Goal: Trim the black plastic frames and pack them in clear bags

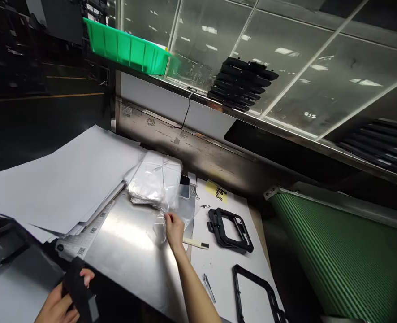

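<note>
My left hand (59, 303), at the lower left, is closed around a black plastic part (77, 282), seen partly and cut off by the bottom edge. Over the metal tabletop, my right hand (174, 229) pinches a clear plastic bag (160, 224) at its edge. Just beyond those fingers lies a tied stack of clear plastic bags (154, 179). A brush with a pale handle (193, 242) rests beside my right wrist.
White sheets (67, 175) are piled at the left. Black plastic frames (230, 229), nippers (208, 287) and a yellow sheet with black rings (215, 190) lie on a white board. A green conveyor belt (346, 251) runs along the right; a green bin (127, 49) stands on the shelf above.
</note>
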{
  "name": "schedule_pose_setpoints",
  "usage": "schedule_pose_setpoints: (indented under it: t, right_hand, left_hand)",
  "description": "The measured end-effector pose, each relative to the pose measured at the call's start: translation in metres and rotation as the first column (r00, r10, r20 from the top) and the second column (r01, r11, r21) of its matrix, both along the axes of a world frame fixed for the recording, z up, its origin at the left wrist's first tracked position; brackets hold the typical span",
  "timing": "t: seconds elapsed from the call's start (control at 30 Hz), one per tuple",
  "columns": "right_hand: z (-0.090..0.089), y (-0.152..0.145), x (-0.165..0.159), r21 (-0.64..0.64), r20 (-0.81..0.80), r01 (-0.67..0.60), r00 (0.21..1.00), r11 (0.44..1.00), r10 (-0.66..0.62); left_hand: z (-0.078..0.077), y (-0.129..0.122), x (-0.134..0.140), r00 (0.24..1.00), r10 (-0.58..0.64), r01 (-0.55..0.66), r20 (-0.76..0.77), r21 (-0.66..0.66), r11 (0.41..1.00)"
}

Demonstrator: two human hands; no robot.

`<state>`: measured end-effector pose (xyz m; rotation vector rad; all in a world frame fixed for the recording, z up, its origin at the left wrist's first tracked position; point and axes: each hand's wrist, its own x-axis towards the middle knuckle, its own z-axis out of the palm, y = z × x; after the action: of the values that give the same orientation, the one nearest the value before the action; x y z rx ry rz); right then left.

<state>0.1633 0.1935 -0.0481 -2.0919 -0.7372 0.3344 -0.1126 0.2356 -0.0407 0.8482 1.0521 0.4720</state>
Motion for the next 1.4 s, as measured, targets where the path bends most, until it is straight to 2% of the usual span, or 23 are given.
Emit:
schedule_pose_setpoints:
  t: [0.1, 0.2, 0.33, 0.43, 0.53, 0.77, 0.93, 1.03, 1.13, 1.23, 1.3, 1.4]
  right_hand:
    - [0.014, -0.025, -0.022, 0.018, -0.127, -0.090, 0.988, 0.996, 0.092]
    - [0.029, -0.047, -0.054, 0.042, -0.258, -0.196, 0.945, 0.980, 0.200]
    - [0.048, -0.065, -0.091, 0.066, -0.375, -0.259, 0.888, 0.964, 0.264]
    - [0.057, -0.074, -0.106, 0.079, -0.423, -0.291, 0.856, 0.953, 0.297]
    - [0.055, -0.078, -0.115, 0.103, -0.463, -0.306, 0.827, 0.946, 0.318]
    - [0.031, -0.078, -0.139, 0.204, -0.575, -0.156, 0.780, 0.966, 0.247]
    - [0.033, -0.083, -0.134, 0.262, -0.696, 0.051, 0.702, 0.964, 0.153]
    - [0.034, -0.087, -0.118, 0.318, -0.763, 0.191, 0.634, 0.929, 0.130]
    - [0.031, -0.087, -0.103, 0.341, -0.800, 0.237, 0.582, 0.910, 0.148]
    - [0.026, -0.083, -0.096, 0.331, -0.813, 0.253, 0.566, 0.909, 0.139]
    - [0.023, -0.077, -0.096, 0.330, -0.802, 0.271, 0.586, 0.904, 0.117]
    - [0.022, -0.064, -0.098, 0.344, -0.744, 0.271, 0.663, 0.899, 0.085]
  left_hand:
    - [0.011, 0.004, 0.015, 0.998, -0.056, 0.058, 0.039, -0.026, 0.998]
    - [0.021, 0.002, 0.038, 0.981, -0.163, 0.169, 0.109, -0.049, 0.984]
    - [0.025, -0.003, 0.063, 0.931, -0.318, 0.336, 0.181, -0.073, 0.939]
    - [0.024, -0.007, 0.067, 0.893, -0.423, 0.438, 0.155, -0.079, 0.896]
    - [0.026, -0.010, 0.062, 0.886, -0.457, 0.461, 0.079, -0.042, 0.886]
    - [0.034, -0.016, 0.042, 0.901, -0.428, 0.432, -0.070, 0.065, 0.899]
    - [0.025, -0.006, 0.022, 0.924, -0.330, 0.358, -0.191, 0.135, 0.924]
    - [0.022, 0.008, 0.003, 0.940, -0.288, 0.317, -0.185, 0.153, 0.936]
    - [0.025, 0.022, -0.018, 0.930, -0.338, 0.356, -0.147, 0.121, 0.927]
    - [0.033, 0.030, -0.033, 0.895, -0.439, 0.444, -0.081, 0.054, 0.894]
    - [0.042, 0.032, -0.039, 0.854, -0.519, 0.519, 0.006, -0.003, 0.854]
    - [0.058, 0.031, -0.040, 0.767, -0.625, 0.638, 0.146, -0.081, 0.765]
